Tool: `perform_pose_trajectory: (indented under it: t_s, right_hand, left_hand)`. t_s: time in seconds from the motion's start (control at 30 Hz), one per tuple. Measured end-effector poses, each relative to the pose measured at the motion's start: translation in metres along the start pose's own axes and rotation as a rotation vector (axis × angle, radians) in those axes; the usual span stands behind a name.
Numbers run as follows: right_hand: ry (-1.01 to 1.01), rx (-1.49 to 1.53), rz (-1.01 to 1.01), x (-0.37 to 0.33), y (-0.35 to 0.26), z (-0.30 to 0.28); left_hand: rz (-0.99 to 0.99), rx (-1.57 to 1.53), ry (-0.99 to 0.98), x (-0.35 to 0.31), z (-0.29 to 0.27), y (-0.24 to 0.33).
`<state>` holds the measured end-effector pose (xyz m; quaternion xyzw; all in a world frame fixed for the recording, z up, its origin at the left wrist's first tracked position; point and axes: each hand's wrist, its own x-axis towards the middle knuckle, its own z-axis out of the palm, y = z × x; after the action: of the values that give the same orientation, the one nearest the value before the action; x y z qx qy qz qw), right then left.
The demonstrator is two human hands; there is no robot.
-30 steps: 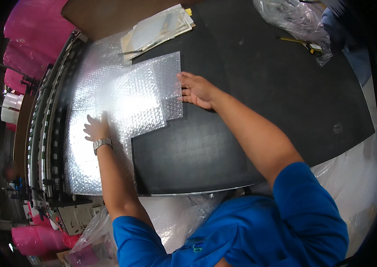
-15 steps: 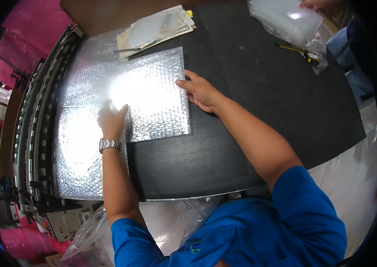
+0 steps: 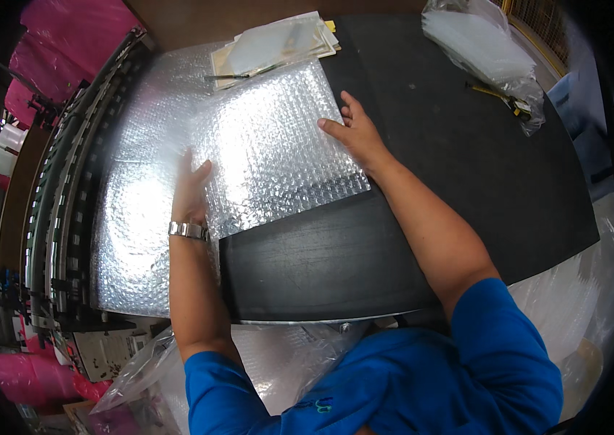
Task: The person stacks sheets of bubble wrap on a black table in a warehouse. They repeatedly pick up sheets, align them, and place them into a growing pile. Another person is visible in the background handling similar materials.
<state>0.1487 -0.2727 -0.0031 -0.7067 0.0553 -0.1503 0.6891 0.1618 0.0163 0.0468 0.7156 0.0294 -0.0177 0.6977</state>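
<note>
We're prob. squaring the bubble wrap [image 3: 278,130]; R hand [image 3: 362,141], grip apart, at its edge; L hand [image 3: 189,197], can't tell. Next needs gentle evening, both sides.

The person wears a bright blue shirt [image 3: 386,370] — the left sleeve [image 3: 223,388] and right sleeve [image 3: 513,341] short, both ending near the elbow. A small, partly green emblem [image 3: 323,406] marks the chest. A silver-coloured metal wristband [image 3: 188,230] of links circles the left wrist; the left hand [image 3: 189,194] and right hand [image 3: 358,138] are bare.
</note>
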Motion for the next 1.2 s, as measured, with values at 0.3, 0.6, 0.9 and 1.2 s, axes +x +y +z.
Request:
perform_pose_trajectory:
  t_s: [0.3,0.6,0.9,1.2]
  right_hand:
    - [-0.239,0.244,0.128,-0.013,-0.011,0.003]
    - [-0.266,0.333,0.217,-0.015,-0.021,0.001]
    - [-0.270,0.374,0.180,-0.011,-0.012,0.001]
    - [-0.254,0.360,0.198,-0.016,-0.017,0.002]
  left_hand:
    - [0.631,0.828,0.243,0.009,0.000,-0.015]
    - [0.685,0.630,0.203,-0.005,0.001,-0.001]
    - [0.645,0.257,-0.284,-0.039,0.037,0.004]
    - [1.105,1.041,-0.182,-0.055,0.080,-0.006]
